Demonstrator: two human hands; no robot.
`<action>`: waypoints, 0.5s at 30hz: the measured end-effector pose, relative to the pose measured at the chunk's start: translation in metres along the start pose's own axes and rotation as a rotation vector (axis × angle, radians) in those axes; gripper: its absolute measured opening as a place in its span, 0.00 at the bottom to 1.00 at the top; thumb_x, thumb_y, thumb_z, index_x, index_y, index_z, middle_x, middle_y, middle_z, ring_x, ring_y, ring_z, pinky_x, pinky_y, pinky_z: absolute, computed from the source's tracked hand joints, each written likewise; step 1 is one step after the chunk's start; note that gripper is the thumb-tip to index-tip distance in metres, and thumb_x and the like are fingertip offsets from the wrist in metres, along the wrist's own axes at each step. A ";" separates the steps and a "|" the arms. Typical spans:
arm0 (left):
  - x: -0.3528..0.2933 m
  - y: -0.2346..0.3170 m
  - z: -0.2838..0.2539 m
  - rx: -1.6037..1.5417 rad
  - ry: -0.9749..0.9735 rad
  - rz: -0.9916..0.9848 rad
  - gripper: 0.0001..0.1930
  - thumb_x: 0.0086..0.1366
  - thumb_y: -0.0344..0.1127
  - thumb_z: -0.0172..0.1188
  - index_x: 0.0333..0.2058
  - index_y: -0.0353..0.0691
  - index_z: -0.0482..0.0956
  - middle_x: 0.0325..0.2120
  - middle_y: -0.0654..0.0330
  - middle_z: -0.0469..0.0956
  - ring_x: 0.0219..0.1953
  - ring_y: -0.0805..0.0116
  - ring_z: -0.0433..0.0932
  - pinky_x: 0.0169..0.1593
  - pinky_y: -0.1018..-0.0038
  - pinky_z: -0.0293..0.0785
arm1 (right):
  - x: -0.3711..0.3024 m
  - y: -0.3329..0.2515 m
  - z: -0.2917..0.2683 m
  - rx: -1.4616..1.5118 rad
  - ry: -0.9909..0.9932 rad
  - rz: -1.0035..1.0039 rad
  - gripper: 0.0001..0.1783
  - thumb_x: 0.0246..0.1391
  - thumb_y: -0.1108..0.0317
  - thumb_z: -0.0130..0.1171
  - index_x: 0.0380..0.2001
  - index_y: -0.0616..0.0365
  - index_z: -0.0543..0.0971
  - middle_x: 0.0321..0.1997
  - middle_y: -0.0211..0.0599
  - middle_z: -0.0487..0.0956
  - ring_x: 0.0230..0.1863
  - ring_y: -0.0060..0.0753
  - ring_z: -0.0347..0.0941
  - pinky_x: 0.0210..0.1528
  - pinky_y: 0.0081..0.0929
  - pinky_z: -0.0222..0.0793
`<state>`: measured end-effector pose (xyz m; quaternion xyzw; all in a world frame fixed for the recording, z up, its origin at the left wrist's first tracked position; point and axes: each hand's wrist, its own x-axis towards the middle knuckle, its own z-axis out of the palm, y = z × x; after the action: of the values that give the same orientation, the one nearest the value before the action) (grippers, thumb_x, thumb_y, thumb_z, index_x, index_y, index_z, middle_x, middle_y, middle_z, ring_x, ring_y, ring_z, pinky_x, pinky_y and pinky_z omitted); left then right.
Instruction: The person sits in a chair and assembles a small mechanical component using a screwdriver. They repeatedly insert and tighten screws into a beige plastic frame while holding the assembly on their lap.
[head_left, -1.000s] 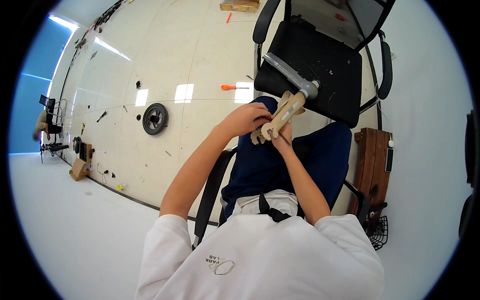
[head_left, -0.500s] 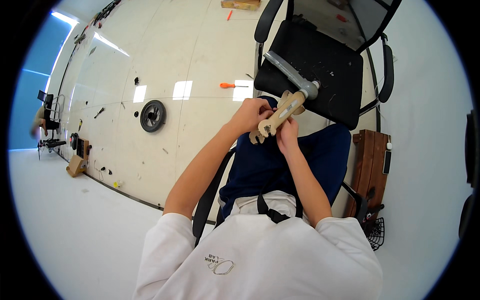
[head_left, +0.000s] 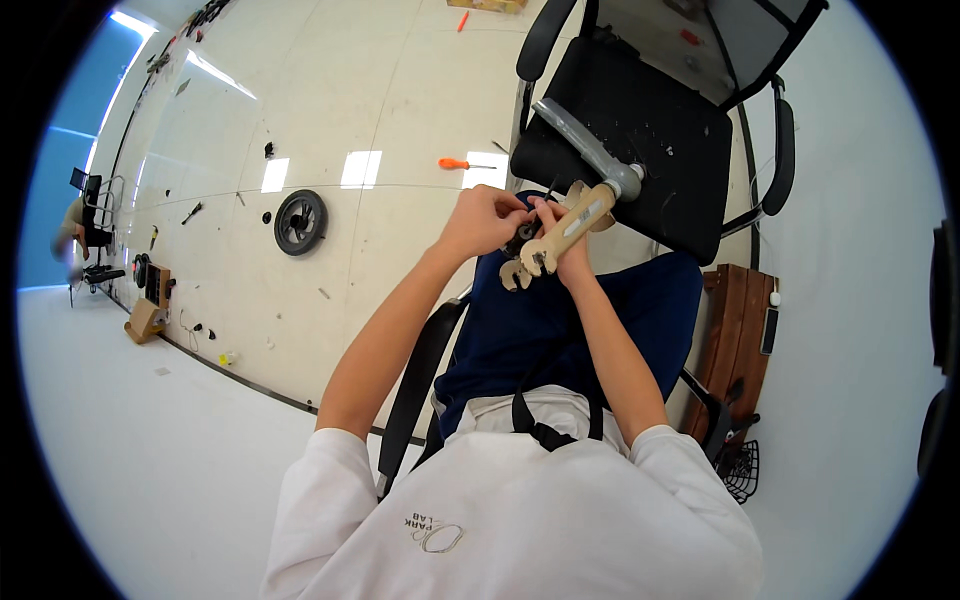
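A beige two-legged wheel fork point(head_left: 570, 230) with a grey steering tube point(head_left: 585, 145) lies slanted between my lap and the chair in front, its notched leg ends toward me. My left hand point(head_left: 480, 220), left of the fork, has its fingertips pinched on a small black part point(head_left: 519, 238). From the right, my right hand point(head_left: 572, 262) reaches behind the nearer fork leg. Its fingers come out on the left side and close at the same black part, with the leg hiding its middle. A thin dark piece sticks up by these fingers; its kind is unclear.
The black office chair point(head_left: 640, 150) facing me bears the tube. On the tiled floor to the left lie a black wheel point(head_left: 301, 223), an orange-handled screwdriver point(head_left: 455, 164) and several small dark parts. A brown wooden box point(head_left: 738, 335) stands at my right. Another person point(head_left: 75, 230) sits far left.
My right hand's fingers have moved left past the fork leg toward my left hand. The small black part now shows between the hands. The view has shifted slightly.
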<state>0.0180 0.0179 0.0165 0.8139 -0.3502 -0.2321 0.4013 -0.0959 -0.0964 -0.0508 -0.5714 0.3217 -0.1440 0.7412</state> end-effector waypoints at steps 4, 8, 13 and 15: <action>0.012 0.000 -0.019 0.218 0.020 0.301 0.15 0.60 0.32 0.63 0.46 0.39 0.82 0.48 0.53 0.81 0.46 0.57 0.80 0.50 0.67 0.77 | 0.009 0.018 0.005 -0.097 -0.031 -0.113 0.20 0.69 0.58 0.51 0.48 0.65 0.80 0.29 0.26 0.76 0.32 0.17 0.70 0.37 0.17 0.66; 0.020 -0.007 -0.019 0.532 -0.025 0.581 0.19 0.62 0.34 0.64 0.53 0.45 0.78 0.57 0.59 0.74 0.61 0.58 0.70 0.62 0.60 0.67 | 0.004 0.012 0.000 -0.242 -0.112 -0.220 0.18 0.69 0.61 0.49 0.46 0.64 0.81 0.29 0.28 0.75 0.33 0.22 0.70 0.40 0.21 0.66; 0.025 -0.021 -0.013 0.743 -0.110 0.576 0.19 0.60 0.39 0.66 0.51 0.49 0.80 0.59 0.61 0.73 0.64 0.60 0.68 0.64 0.59 0.64 | 0.000 0.011 -0.011 -0.478 -0.220 -0.376 0.19 0.69 0.62 0.45 0.44 0.64 0.82 0.40 0.37 0.73 0.41 0.33 0.72 0.47 0.30 0.68; 0.023 -0.014 -0.016 0.772 -0.175 0.475 0.19 0.60 0.40 0.66 0.50 0.49 0.81 0.59 0.61 0.73 0.65 0.61 0.66 0.65 0.59 0.62 | -0.005 0.005 -0.011 -0.575 -0.265 -0.450 0.20 0.70 0.62 0.43 0.42 0.64 0.82 0.44 0.40 0.71 0.45 0.37 0.72 0.51 0.32 0.68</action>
<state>0.0493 0.0145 0.0117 0.7783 -0.6205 -0.0542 0.0795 -0.1075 -0.1001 -0.0549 -0.8259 0.1170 -0.1318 0.5356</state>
